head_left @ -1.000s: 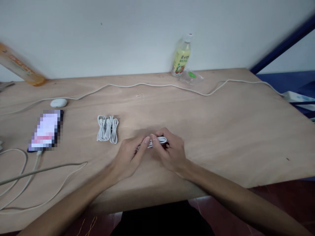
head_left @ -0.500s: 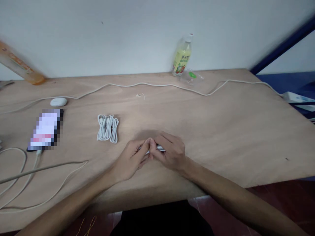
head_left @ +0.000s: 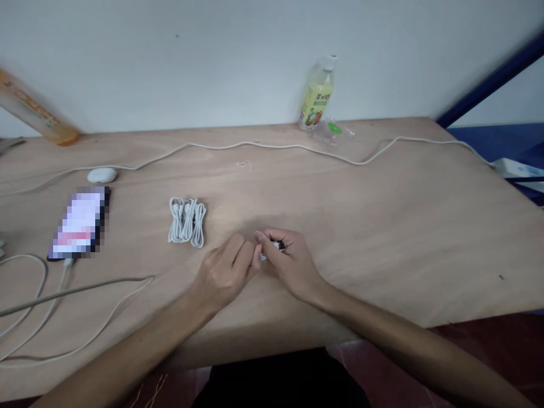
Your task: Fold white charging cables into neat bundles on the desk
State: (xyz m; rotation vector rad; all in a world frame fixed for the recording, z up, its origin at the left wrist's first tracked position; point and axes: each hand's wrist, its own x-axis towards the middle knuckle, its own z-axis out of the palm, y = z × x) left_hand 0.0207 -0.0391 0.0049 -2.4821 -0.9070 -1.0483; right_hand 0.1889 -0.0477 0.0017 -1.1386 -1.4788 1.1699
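A folded white cable (head_left: 263, 258), mostly hidden, shows between a person's hands over the front of a wooden desk (head_left: 391, 226). The right hand (head_left: 291, 260) is closed around it; the left hand (head_left: 227, 269) curls close against it, its fingertips out of sight, so its grip cannot be told. A slack pinch could let the folds spring loose, and an uneven tug could snarl them. A stray left-hand sweep could scatter the coiled bundles (head_left: 187, 222) nearby.
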